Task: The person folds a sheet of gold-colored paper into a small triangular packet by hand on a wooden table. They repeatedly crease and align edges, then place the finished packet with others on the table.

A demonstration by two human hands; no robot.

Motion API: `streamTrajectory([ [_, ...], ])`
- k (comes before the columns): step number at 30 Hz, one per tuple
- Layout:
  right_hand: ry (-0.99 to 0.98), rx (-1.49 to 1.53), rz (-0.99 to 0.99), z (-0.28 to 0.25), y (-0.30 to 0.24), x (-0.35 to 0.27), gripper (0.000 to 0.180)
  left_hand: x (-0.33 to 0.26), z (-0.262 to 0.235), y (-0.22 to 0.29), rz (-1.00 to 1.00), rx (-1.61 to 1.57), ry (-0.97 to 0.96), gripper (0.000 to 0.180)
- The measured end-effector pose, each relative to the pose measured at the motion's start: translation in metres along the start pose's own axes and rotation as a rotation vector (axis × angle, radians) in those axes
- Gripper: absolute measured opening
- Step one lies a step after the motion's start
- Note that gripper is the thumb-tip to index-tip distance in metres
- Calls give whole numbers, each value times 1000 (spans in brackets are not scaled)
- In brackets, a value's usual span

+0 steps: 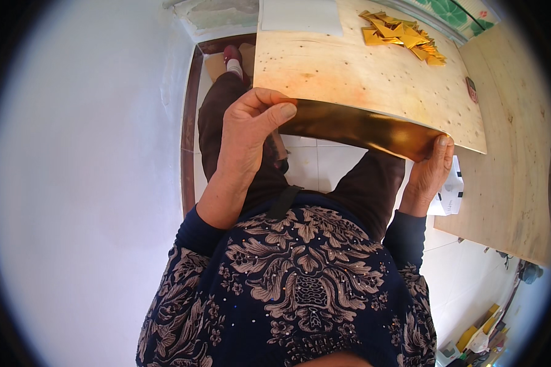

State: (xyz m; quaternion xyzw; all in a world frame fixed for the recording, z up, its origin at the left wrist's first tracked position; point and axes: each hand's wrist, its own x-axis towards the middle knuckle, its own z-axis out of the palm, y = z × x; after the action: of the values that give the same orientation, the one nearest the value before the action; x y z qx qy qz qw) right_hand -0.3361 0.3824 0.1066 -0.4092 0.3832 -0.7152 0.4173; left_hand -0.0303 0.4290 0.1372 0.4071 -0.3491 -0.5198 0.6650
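Between my two hands stretches a sheet of shiny gold paper (361,129), held in front of the table's near edge, above my lap. My left hand (251,125) pinches its left end between thumb and fingers. At the other end, my right hand (433,168) grips the corner, with the thumb on the near face and the fingers mostly hidden behind. A heap of folded gold paper pieces (404,37) lies on the far right part of the wooden table (324,67).
A white sheet (301,16) lies at the table's far left. Near its right edge sits a small dark red object (472,89). A wooden panel (502,153) stands at the right, with a white printed bag (450,189) beside it. A white wall (92,183) runs along my left.
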Motion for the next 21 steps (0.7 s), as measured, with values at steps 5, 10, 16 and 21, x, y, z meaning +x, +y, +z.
streamTrajectory([
  [5,-10,12,-8,-2,1,-1,17,0,0,0,3,-1,16,15],
  [10,-8,43,-21,4,-1,-2,14,1,1,-1,19,-15,18,16],
  [16,79,-15,-36,15,-3,-3,12,1,-1,-1,0,-20,6,18],
  [21,91,-24,-19,19,-4,-4,12,2,-2,-3,0,28,-8,17],
])
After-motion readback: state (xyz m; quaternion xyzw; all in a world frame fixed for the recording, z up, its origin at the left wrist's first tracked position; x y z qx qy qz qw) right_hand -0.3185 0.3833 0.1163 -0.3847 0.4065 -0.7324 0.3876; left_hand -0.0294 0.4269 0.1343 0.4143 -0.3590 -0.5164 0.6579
